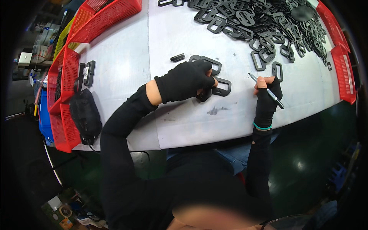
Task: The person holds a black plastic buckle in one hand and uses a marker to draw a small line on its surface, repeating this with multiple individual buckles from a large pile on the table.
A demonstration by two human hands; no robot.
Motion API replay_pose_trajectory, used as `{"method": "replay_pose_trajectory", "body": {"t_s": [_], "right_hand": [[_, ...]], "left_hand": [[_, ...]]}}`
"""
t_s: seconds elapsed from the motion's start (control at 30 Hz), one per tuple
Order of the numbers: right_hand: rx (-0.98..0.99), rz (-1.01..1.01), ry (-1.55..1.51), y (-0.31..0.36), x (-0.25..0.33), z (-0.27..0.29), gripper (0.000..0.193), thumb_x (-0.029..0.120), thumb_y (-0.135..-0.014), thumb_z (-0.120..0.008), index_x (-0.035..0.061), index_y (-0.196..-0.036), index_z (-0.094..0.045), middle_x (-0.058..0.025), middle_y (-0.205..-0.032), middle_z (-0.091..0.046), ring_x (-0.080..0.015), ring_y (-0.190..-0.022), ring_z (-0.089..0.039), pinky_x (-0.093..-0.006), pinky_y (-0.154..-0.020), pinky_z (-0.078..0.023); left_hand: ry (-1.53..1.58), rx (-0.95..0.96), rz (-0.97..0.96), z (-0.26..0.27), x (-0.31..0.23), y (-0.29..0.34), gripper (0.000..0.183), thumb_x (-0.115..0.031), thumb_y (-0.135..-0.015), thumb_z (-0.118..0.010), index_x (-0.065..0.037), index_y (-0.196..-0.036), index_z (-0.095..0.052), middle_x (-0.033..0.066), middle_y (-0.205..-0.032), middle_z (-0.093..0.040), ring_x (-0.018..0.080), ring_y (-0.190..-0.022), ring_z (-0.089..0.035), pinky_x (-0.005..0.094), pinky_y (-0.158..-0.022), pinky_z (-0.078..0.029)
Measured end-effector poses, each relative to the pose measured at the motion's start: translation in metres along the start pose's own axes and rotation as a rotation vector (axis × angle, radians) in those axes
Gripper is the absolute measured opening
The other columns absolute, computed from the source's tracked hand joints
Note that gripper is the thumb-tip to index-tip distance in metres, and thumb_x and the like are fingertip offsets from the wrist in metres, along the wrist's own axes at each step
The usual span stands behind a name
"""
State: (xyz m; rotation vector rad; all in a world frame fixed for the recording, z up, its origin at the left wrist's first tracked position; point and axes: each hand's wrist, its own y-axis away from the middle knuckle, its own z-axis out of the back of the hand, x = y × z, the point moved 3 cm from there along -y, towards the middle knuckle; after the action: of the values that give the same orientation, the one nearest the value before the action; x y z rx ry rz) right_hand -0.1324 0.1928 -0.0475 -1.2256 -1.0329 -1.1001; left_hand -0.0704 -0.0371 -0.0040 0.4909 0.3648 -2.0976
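My left hand [186, 80], in a black fingerless glove, is closed at the fingertips on a black plastic loop frame [227, 87] low over the white table. Another dark piece shows under its palm side, mostly hidden by the fingers. Just beyond the knuckles lie more black frames [217, 66], partly covered by the hand. My right hand [267, 91], gloved likewise, grips a slim pen-shaped tool [274, 98] with a pointed tip aimed up and left. A loose frame [277, 71] lies right beside that hand. One small black block [177, 57] sits beyond my left wrist.
A large heap of black frames [245, 18] spreads over the table's far right. Red perforated baskets [70, 76] line the left, with another red basket [344, 73] at right. A black corded device [85, 115] and a black oblong item [89, 73] lie at left.
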Motion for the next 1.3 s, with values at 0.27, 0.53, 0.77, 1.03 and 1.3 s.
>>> {"method": "replay_pose_trajectory", "body": {"t_s": [0.27,0.53,0.77,1.03,1.3], "right_hand": [[-0.016,0.023,-0.042,0.002,0.0,0.004,0.021,0.015,-0.083,-0.065,0.0042,-0.072,-0.05,-0.0011,-0.057,-0.051,-0.0076,-0.045,-0.044,-0.0222,-0.043,-0.035],[-0.026,-0.022,0.013,0.004,-0.002,0.001,0.024,0.019,-0.085,-0.063,0.0034,-0.074,-0.048,-0.0023,-0.058,-0.049,-0.0089,-0.044,-0.045,-0.0224,-0.043,-0.037],[-0.031,-0.003,0.0,0.004,-0.008,0.009,0.022,0.018,-0.085,-0.062,0.0031,-0.074,-0.049,-0.0027,-0.058,-0.051,-0.0089,-0.044,-0.046,-0.0227,-0.042,-0.035],[-0.03,0.017,0.017,0.003,-0.011,0.01,0.022,0.019,-0.084,-0.061,0.0039,-0.073,-0.049,-0.0032,-0.059,-0.051,-0.0088,-0.044,-0.046,-0.0226,-0.043,-0.037],[-0.013,0.046,0.036,0.001,-0.004,0.001,0.021,0.017,-0.083,-0.065,0.0045,-0.073,-0.051,-0.0004,-0.058,-0.052,-0.0069,-0.047,-0.047,-0.0219,-0.045,-0.038]], "left_hand": [[-0.206,0.192,-0.206,-0.014,0.003,-0.016,0.006,-0.016,-0.065,-0.065,-0.012,-0.068,-0.061,0.0137,-0.069,-0.053,0.0306,-0.067,-0.057,0.0411,-0.054,-0.044],[-0.09,0.451,0.035,0.059,0.013,0.009,0.011,-0.012,-0.061,-0.063,-0.011,-0.071,-0.067,0.0095,-0.07,-0.058,0.0283,-0.061,-0.056,0.0393,-0.053,-0.042],[-0.254,-0.017,0.374,0.196,0.082,0.045,0.031,-0.025,-0.07,-0.073,-0.004,-0.092,-0.066,0.0113,-0.085,-0.065,0.0207,-0.077,-0.064,0.0302,-0.068,-0.05],[-1.025,-0.316,0.76,0.301,0.174,0.084,0.032,-0.03,-0.075,-0.063,-0.006,-0.096,-0.065,0.0166,-0.093,-0.064,0.0311,-0.089,-0.061,0.0421,-0.08,-0.047],[-0.382,-0.244,0.128,0.118,0.093,0.026,0.019,-0.013,-0.08,-0.064,-0.007,-0.098,-0.062,0.0097,-0.086,-0.061,0.0271,-0.08,-0.06,0.0336,-0.07,-0.048]]}}
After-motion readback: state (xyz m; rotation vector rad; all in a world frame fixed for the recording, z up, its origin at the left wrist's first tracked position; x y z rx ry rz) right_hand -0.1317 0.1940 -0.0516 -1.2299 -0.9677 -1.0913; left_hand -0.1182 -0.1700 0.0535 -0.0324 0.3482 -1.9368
